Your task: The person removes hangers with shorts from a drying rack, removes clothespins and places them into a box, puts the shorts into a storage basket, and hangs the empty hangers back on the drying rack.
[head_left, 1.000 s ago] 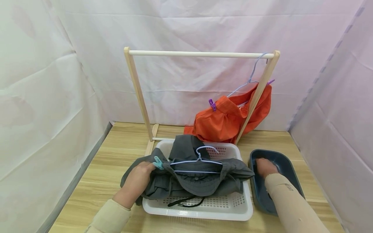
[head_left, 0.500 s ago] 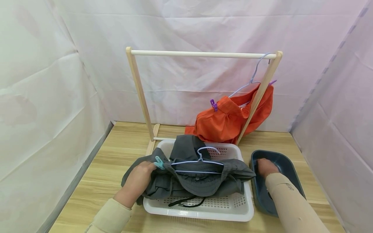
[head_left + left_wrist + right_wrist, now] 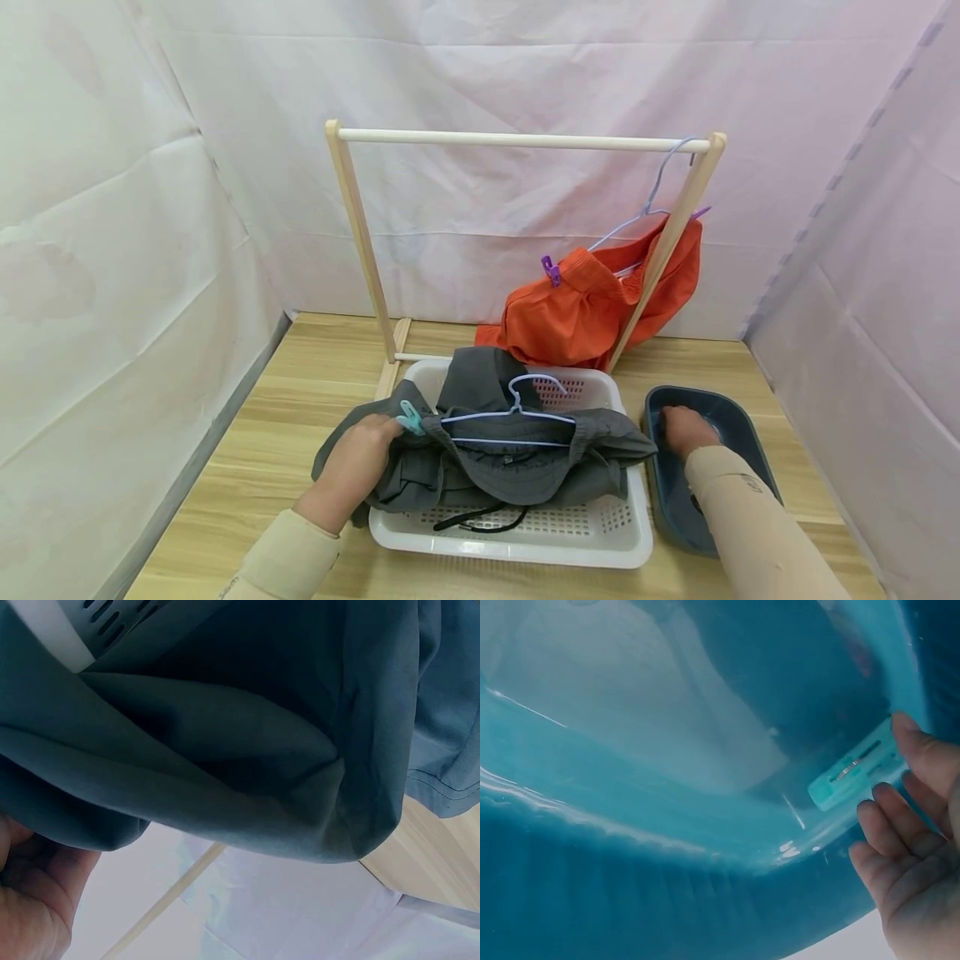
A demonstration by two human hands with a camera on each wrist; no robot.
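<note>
Dark grey trousers [image 3: 517, 475] lie bunched across a white basket [image 3: 510, 557]. A light-blue hanger [image 3: 513, 414] sits in their waistband. A teal clothespin [image 3: 409, 418] is clipped at the waistband's left end. Right beside that clothespin, my left hand [image 3: 358, 460] grips the trouser cloth; its fingertips are partly hidden by fabric in the left wrist view. My right hand [image 3: 686, 432] is down inside a dark blue tray [image 3: 750, 433]. In the right wrist view, its thumb and fingertips pinch one end of another teal clothespin [image 3: 853, 771] against the tray's inner corner.
Behind the basket stands a wooden rack with a white rail [image 3: 495, 138]. Orange trousers [image 3: 570, 304] hang at its right end from a hanger with purple clothespins [image 3: 551, 271]. A black cord [image 3: 480, 522] lies in the basket. White cloth walls [image 3: 150, 250] enclose the table.
</note>
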